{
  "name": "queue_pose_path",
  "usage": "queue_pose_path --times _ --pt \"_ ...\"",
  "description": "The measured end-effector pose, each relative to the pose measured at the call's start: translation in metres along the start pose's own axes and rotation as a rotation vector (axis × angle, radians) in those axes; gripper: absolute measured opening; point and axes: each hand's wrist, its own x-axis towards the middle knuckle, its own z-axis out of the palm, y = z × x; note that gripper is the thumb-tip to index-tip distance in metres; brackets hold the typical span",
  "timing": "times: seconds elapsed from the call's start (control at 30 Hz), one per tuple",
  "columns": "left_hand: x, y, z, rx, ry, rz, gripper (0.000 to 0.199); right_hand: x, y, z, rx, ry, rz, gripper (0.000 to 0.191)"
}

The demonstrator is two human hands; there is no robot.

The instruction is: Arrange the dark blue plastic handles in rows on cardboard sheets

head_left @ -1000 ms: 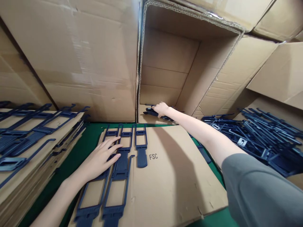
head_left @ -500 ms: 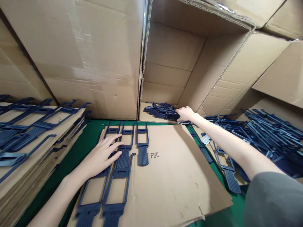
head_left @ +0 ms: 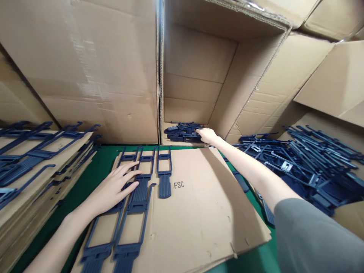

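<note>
My left hand [head_left: 121, 185] lies palm down with its fingers spread over dark blue plastic frames, which rest in rows on a cardboard sheet [head_left: 199, 220]. Each frame has two thin side arms and a ribbed tongue; one frame [head_left: 164, 185] sits apart, just left of the printed letters "FSC". Stretched forward, my right hand [head_left: 207, 134] is at the right side of a pile of similar dark blue parts [head_left: 183, 132] on the floor of an open carton [head_left: 196, 57]. Its fingers are curled around a part at the pile's edge; their tips are partly hidden.
On the left stands a stack of cardboard sheets [head_left: 34, 201] layered with the same frames. A large tangled heap of frames [head_left: 318, 159] lies at the right. Closed cartons [head_left: 113, 68] rise behind the green table surface [head_left: 108, 151].
The view has swung slightly to the right. My right hand has moved a little left, farther onto the pile in the carton. My left hand stays on the frames.
</note>
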Motion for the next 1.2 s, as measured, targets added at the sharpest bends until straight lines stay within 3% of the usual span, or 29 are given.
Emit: queue_pose_path --times 0.13,0.23,0.33,0.5,0.63,0.8,0.93,1.03,1.2 --pt "0.000 0.002 -0.002 -0.001 0.006 0.006 0.038 -0.022 0.014 -0.018 0.090 0.082 -0.064 0.052" --pt "0.000 0.003 -0.002 -0.001 0.009 0.009 0.038 -0.046 0.026 -0.020 0.152 0.101 -0.069 0.035" --pt "0.000 0.003 -0.002 0.001 0.002 0.005 0.038 -0.062 0.027 -0.008 0.187 0.079 -0.055 0.020" --pt "0.000 0.007 -0.003 -0.002 -0.026 -0.017 0.039 -0.072 0.012 0.016 0.205 0.094 -0.065 0.018" --pt "-0.001 0.010 -0.005 -0.003 -0.034 -0.022 0.038 -0.073 -0.005 0.025 0.255 0.156 -0.119 0.031" --pt "-0.003 0.011 -0.006 -0.008 -0.046 0.001 0.038 -0.073 -0.021 0.033 0.338 0.241 -0.103 0.025" --pt "-0.002 0.013 -0.006 -0.018 -0.058 -0.001 0.037 -0.075 -0.022 0.026 0.441 0.379 -0.014 0.027" --pt "-0.002 0.014 -0.007 -0.018 -0.072 -0.012 0.037 -0.076 -0.022 0.007 0.547 0.508 0.062 0.029" --pt "-0.002 0.016 -0.008 -0.032 -0.063 -0.001 0.037 -0.076 -0.032 -0.047 0.940 0.974 0.106 0.020"
